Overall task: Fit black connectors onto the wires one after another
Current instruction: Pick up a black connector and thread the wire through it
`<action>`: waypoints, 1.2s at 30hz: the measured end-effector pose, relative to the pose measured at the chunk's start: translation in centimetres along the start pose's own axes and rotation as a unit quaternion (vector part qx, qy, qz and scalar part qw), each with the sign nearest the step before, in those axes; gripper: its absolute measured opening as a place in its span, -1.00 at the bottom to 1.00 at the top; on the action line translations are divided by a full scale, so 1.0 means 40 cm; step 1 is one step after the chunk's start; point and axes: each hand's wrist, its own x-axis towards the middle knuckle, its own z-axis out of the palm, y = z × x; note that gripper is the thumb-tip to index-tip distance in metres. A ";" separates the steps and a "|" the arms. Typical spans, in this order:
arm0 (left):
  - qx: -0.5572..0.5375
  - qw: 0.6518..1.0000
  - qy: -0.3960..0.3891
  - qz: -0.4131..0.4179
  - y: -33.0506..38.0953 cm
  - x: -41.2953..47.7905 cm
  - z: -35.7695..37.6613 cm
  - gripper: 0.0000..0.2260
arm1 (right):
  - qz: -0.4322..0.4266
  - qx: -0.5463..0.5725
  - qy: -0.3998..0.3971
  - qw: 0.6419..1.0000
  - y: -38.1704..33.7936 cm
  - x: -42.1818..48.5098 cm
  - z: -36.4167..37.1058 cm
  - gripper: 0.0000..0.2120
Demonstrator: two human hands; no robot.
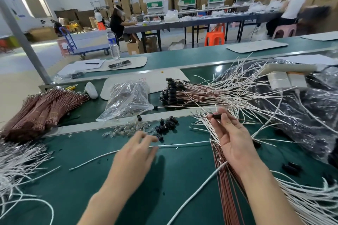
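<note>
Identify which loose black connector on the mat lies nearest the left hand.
The lone connector just beyond the left hand's fingertips; the rest sit in a cluster farther back.

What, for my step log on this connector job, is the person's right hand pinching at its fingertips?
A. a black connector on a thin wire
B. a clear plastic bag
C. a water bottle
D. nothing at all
A: the right hand is raised above the green bench and pinches a small black connector between thumb and fingertips, with a thin wire running out of it to the right.
</note>
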 end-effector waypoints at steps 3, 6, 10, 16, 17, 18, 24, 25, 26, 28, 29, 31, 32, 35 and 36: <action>-0.037 0.998 0.006 0.056 0.080 0.042 0.069 -0.77 | -0.016 0.002 0.011 1.000 0.003 0.004 -0.005 -0.80; 0.009 0.999 -0.022 0.048 0.115 0.074 0.122 -0.73 | -0.034 -0.004 0.009 0.999 0.007 0.008 -0.011 -0.83; 0.018 0.999 -0.004 0.050 0.121 0.070 0.129 -0.90 | -0.033 -0.017 0.004 0.999 0.011 0.012 -0.011 -0.82; -0.103 0.992 0.060 -0.042 0.090 0.045 0.118 -0.79 | -0.024 -0.031 0.001 0.999 0.013 0.012 -0.013 -0.81; -0.121 0.988 0.078 -0.047 0.091 0.043 0.114 -0.80 | -0.023 -0.037 0.000 0.999 0.013 0.012 -0.012 -0.80; -0.134 0.985 0.095 -0.047 0.095 0.041 0.108 -0.81 | -0.023 -0.040 -0.001 0.999 0.013 0.011 -0.012 -0.80; -0.154 0.980 0.116 -0.055 0.100 0.039 0.107 -0.88 | -0.010 -0.085 -0.020 0.996 0.020 0.012 -0.011 -0.71; -0.156 0.979 0.118 -0.058 0.098 0.040 0.109 -0.89 | -0.006 -0.094 -0.026 0.995 0.023 0.011 -0.010 -0.71; -0.156 0.979 0.120 -0.059 0.098 0.041 0.110 -0.89 | -0.002 -0.102 -0.032 0.994 0.026 0.009 -0.010 -0.71; -0.156 0.979 0.122 -0.059 0.100 0.041 0.111 -0.86 | 0.005 -0.116 -0.045 0.992 0.031 0.005 -0.007 -0.72; -0.153 0.979 0.121 -0.058 0.100 0.041 0.111 -0.87 | 0.008 -0.121 -0.049 0.991 0.033 0.003 -0.005 -0.73; -0.150 0.980 0.118 -0.058 0.100 0.040 0.111 -0.91 | 0.011 -0.128 -0.058 0.990 0.037 -0.002 -0.002 -0.75; -0.152 0.980 0.116 -0.059 0.100 0.041 0.112 -0.91 | 0.011 -0.132 -0.062 0.989 0.038 -0.003 -0.001 -0.75; -0.154 0.980 0.113 -0.060 0.099 0.040 0.114 -0.90 | 0.015 -0.147 -0.068 0.987 0.042 -0.006 0.002 -0.74; -0.154 0.980 0.113 -0.060 0.099 0.040 0.114 -0.91 | 0.016 -0.152 -0.069 0.986 0.044 -0.006 0.003 -0.74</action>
